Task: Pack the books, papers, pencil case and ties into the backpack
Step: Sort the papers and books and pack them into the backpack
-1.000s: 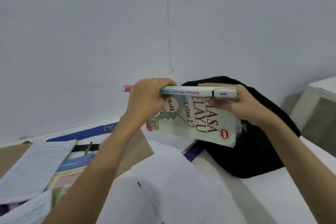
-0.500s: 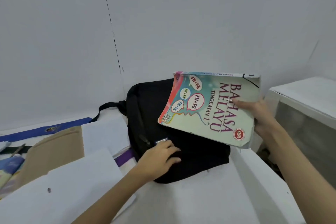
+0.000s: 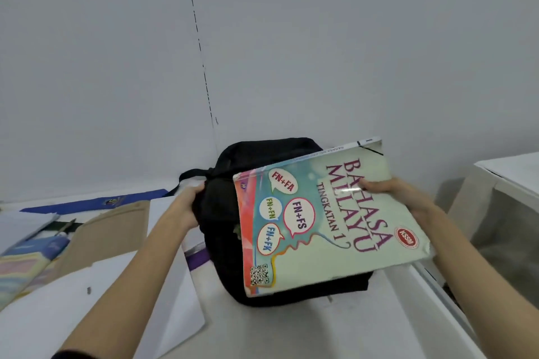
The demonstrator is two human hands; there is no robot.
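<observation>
Nearest on the white counter [image 3: 291, 329] lie loose white papers [image 3: 96, 309], thin and floppy, so they would bend if picked up by one corner; it looks better to gather them flat and hold them along one edge. Next comes the right hand [image 3: 408, 198], which holds the Bahasa Melayu textbook [image 3: 329, 221] by its right edge, thumb on the cover and fingers hidden under it. The book is tilted in the air, just over the black backpack [image 3: 221, 213]. It is a soft-cover book with some weight (the worn cover curls at the corners), so held by one edge it may sag or slip; a grip near the spine would keep it steadier as it goes in. The left hand [image 3: 189, 204] grips the left side of the backpack, fingers curled on the cloth, likely to pull the mouth open. The bag is soft and slumps, so it needs holding while the book slides in. I cannot tell if the zip is fully open. Further left are a tan folder [image 3: 108, 230], a pastel notebook [image 3: 20, 268] and a pen [image 3: 65, 227]. By the wall lies a blue tie [image 3: 96, 204], limp and light, easy to fold up.
</observation>
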